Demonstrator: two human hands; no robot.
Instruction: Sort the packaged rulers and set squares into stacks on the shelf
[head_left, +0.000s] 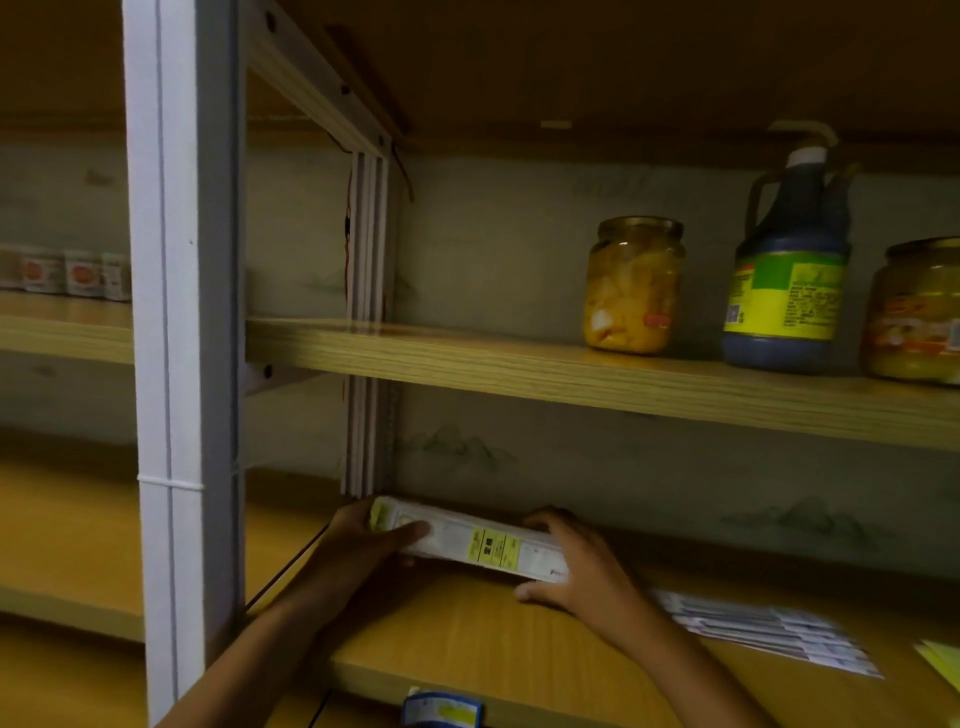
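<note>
Both hands clamp the same thing: your left hand (358, 540) wraps the left end of the bundle of packaged rulers (467, 540), thumb lying across its front face, fingers curled behind; your right hand (566, 561) cups the right end, fingers over the top edge, thumb tucked under near the board; neither hand has anything else in it. Bundle sits at 6 o'clock in view, at the back-left corner of the lower shelf (467, 639), close to the rear wall and just right of the back upright (366, 322); it looks tilted, left end higher, so likely not fully seated yet; whether the bottom edge touches the board I can't tell. End-to-end grip makes sense: long thin packs slide against each other, so squeezing from both ends probably keeps them squared into one stack; corner placement would give you two reference faces to push against.

Fanned-out packs (763, 634) lie flat at 4 o'clock, well apart from the bundle and overlapping like shingles; probably unsorted stock. Yellow-green package corner (943, 662) at the far right edge; type unclear. Blue-labelled item (441, 709) pokes up below the shelf's front edge at 6 o'clock.

Upper shelf at 2 o'clock: jar of yellow fruit (634, 286), dark bottle with green label (787, 270), second jar (917, 312). Small jars (67, 273) at 9 o'clock in the next bay.

Risk, my read: releasing one end first could let the stack splay.
</note>
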